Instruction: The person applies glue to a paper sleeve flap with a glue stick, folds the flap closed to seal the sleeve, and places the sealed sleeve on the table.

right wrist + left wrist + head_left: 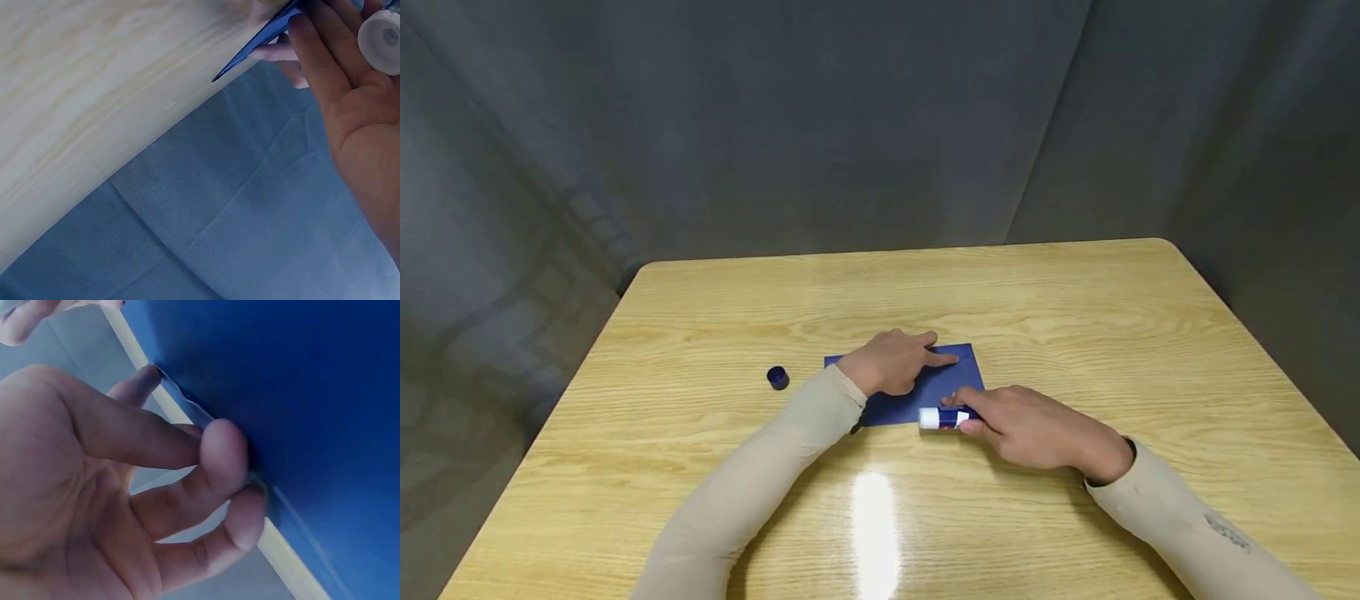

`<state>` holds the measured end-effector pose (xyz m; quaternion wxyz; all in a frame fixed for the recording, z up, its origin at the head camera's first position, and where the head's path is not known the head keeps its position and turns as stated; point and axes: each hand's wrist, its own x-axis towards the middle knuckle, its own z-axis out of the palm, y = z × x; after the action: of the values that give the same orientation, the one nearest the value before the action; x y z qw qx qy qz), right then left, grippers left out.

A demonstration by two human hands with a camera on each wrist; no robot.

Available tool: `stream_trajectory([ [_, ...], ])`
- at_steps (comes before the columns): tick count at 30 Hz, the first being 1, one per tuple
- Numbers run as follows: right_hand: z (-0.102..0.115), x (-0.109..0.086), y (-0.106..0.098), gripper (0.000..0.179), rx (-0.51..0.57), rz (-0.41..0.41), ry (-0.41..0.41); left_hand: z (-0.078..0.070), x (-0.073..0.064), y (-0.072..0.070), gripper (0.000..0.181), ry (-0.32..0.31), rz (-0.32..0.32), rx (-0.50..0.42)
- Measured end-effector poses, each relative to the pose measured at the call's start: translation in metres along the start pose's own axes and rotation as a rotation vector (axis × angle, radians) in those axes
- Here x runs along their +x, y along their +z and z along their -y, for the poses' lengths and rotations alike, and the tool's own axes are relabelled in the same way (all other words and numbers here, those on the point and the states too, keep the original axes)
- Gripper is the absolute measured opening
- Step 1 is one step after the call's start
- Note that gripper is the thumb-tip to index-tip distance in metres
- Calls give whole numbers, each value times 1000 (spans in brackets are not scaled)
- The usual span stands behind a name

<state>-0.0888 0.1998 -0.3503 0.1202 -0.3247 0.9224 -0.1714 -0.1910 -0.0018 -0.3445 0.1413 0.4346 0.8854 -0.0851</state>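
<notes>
Touches a rectangular blue paper piece (928,390) on a pale wood-grain table (1075,317) with the left hand (891,362), index finger stretched toward the paper's far right corner, other fingers loosely bent. Pinches a blue-and-white cylindrical tube (951,418) between thumb and fingers of the right hand (1037,425), at the paper's near right edge. Has a small round dark-blue cap (778,378) left of the paper, apart from it.

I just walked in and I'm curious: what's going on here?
A person is working at a wooden table. Their left hand rests on blue paper, one finger stretched out, while the right hand holds what looks like a glue stick by its near edge. A small dark cap sits to the left.
</notes>
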Motion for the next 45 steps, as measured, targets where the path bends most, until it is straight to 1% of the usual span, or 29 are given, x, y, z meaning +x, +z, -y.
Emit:
stream_trajectory([
  [5, 0, 0, 1, 36, 5, 5, 2, -5, 11, -8, 68, -22, 77, 29],
  [8, -1, 3, 0, 34, 11, 3, 8, -4, 14, -9, 70, -50, 109, 37],
  [10, -1, 7, 2, 33, 17, 1, 6, -2, 14, -6, 70, -63, 109, 25],
  [12, -1, 11, 4, 32, 25, 8, 6, 3, 11, -1, 71, -62, 95, -21],
  [14, -1, 14, 6, 32, 28, 16, -4, 10, 4, 6, 72, -45, 60, -94],
  [16, 0, 17, 8, 33, 33, 23, -1, 20, -8, 12, 72, -9, 19, -179],
  [19, 0, 19, 9, 31, 31, 15, -12, 38, -36, 16, 72, 43, -27, -292],
  [21, 0, 20, 9, 30, 24, 7, -17, 51, -58, 17, 71, 58, -56, -333],
  [22, 0, 21, 8, 30, 21, 3, -22, 57, -70, 18, 70, 56, -74, -342],
  [25, -2, 21, 6, 30, 14, 0, -27, 76, -99, 24, 63, 30, -145, -309],
  [27, -3, 19, 4, 29, 17, 2, -18, 86, -113, 30, 59, 9, -185, -275],
  [28, -4, 18, 3, 29, 19, 2, -13, 90, -117, 32, 57, -5, -194, -259],
  [31, -6, 15, 2, 28, 23, -1, -6, 96, -124, 40, 55, -36, -195, -221],
  [34, -7, 14, 3, 28, 26, -10, -1, 96, -125, 45, 55, -63, -201, -175],
  [35, -8, 14, 3, 27, 27, -12, -1, 96, -125, 46, 55, -63, -205, -160],
  [41, -7, 14, 5, 26, 28, -12, 9, 93, -124, 47, 61, -57, -234, -131],
  [45, -7, 14, 3, 26, 23, -22, -2, 90, -123, 45, 67, -93, -224, -136],
])
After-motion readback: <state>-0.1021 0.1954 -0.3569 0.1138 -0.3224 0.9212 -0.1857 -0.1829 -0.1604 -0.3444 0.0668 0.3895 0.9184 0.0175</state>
